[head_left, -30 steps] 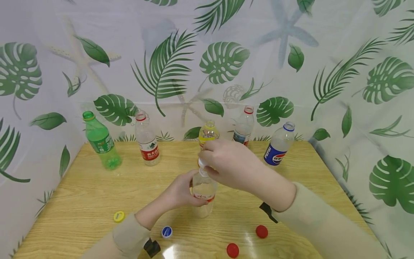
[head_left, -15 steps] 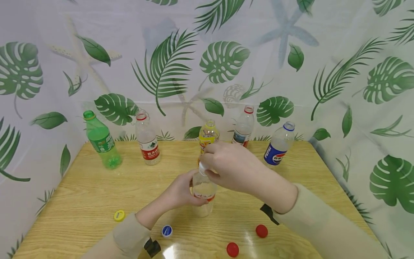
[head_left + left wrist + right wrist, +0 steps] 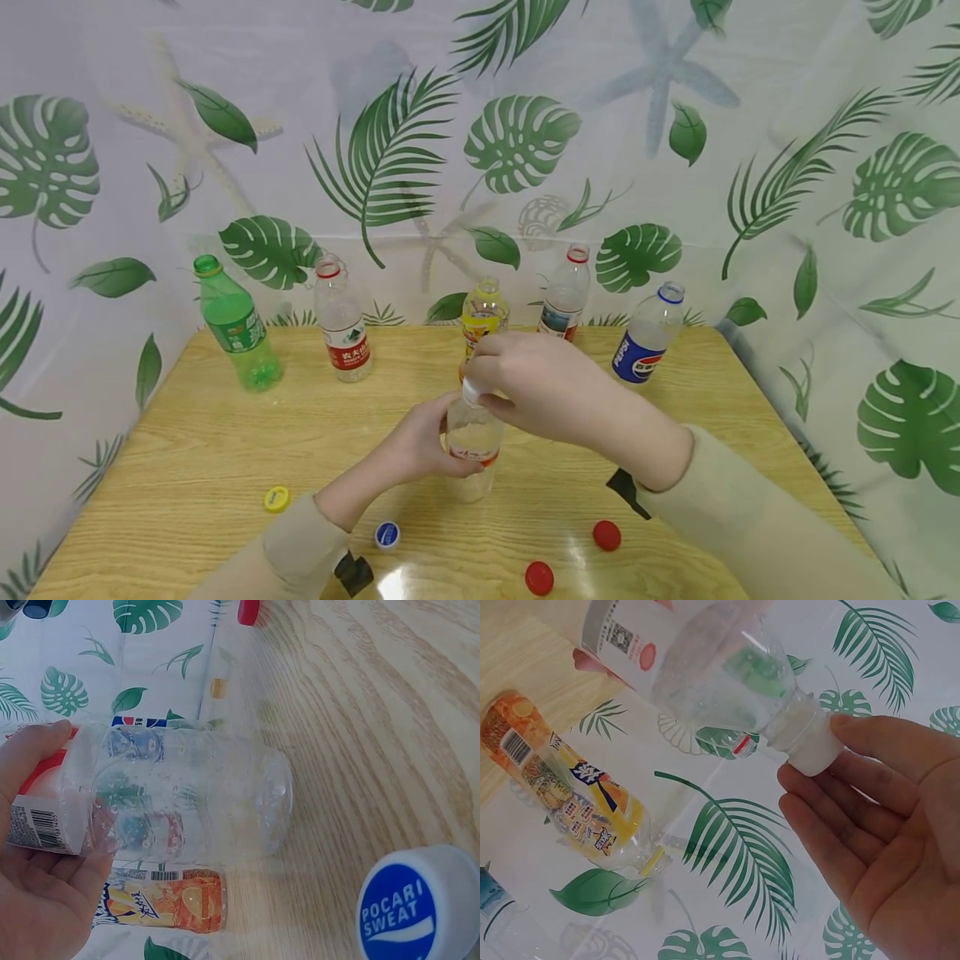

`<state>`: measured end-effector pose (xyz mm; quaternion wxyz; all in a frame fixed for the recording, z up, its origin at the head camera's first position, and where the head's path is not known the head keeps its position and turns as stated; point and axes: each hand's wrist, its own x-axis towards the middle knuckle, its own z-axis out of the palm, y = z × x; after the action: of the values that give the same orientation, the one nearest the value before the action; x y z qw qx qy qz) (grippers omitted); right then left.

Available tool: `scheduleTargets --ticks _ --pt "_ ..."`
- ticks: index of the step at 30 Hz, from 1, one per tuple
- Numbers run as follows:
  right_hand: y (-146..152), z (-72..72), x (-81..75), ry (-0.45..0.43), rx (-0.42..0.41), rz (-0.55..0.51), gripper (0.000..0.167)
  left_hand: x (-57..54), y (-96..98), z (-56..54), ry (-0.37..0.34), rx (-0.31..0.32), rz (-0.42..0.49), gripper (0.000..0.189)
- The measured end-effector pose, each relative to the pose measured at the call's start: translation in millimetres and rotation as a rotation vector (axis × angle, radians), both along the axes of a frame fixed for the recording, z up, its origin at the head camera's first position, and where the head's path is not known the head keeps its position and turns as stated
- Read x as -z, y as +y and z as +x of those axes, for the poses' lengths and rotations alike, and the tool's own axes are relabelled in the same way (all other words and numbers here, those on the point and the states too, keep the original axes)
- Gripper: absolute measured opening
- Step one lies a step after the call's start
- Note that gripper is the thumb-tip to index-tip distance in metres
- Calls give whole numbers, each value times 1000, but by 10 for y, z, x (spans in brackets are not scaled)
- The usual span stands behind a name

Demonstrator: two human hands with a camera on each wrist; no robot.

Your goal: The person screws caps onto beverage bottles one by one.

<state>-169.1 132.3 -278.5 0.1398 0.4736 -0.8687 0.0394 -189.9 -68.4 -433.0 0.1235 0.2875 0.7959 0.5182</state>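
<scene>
A clear plastic bottle [image 3: 475, 433] with a red-and-white label stands upright on the table, in the middle of the head view. My left hand [image 3: 420, 442] grips it round the label, thumb on the near side. On its mouth sits a white cap [image 3: 815, 742], which my right hand [image 3: 540, 379] pinches between thumb and fingertips from above. The right wrist view shows the cap over the neck; whether its thread is engaged I cannot tell. Nearest behind the right hand is an uncapped yellow-labelled bottle [image 3: 486, 312], partly hidden by that hand.
Uncapped bottles line the back: a green one [image 3: 238, 329], a red-labelled one [image 3: 347, 333], another clear one [image 3: 567, 292] and a Pepsi bottle [image 3: 648, 333]. Nearer lie a yellow cap [image 3: 277, 499], a blue-topped cap [image 3: 387, 535] and two red caps, one rightmost [image 3: 607, 536], one nearer [image 3: 539, 578].
The white cap sits slightly lower on the bottle's neck than a second ago. My right hand has shifted a little with it; the left hand and the bottle hold still.
</scene>
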Motion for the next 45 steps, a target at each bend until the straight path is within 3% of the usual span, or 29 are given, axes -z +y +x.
scheduleTargets --ticks 7,12,19,27,34,39,42,45 --pt "60 -93 -39 -115 -81 9 23 25 7 -11 6 -9 2 70" --pt "62 -122 -51 -167 -78 20 23 47 11 -15 10 -15 7 70" --pt "-20 -82 -56 -155 61 57 14 54 13 -8 11 -18 4 72" --pt "-134 -59 -61 -124 219 107 19 39 24 10 1 -24 -1 73" --pt "-260 -19 -50 -85 337 65 57 43 36 9 -3 -23 1 76" --pt "-294 -2 -8 -16 385 61 63 49 29 5 -19 -26 -5 77" --pt "-270 -10 32 -4 388 63 56 55 19 10 -36 -35 -7 77" --pt "-229 -31 33 -24 337 75 44 45 23 1 -40 -39 -20 77"
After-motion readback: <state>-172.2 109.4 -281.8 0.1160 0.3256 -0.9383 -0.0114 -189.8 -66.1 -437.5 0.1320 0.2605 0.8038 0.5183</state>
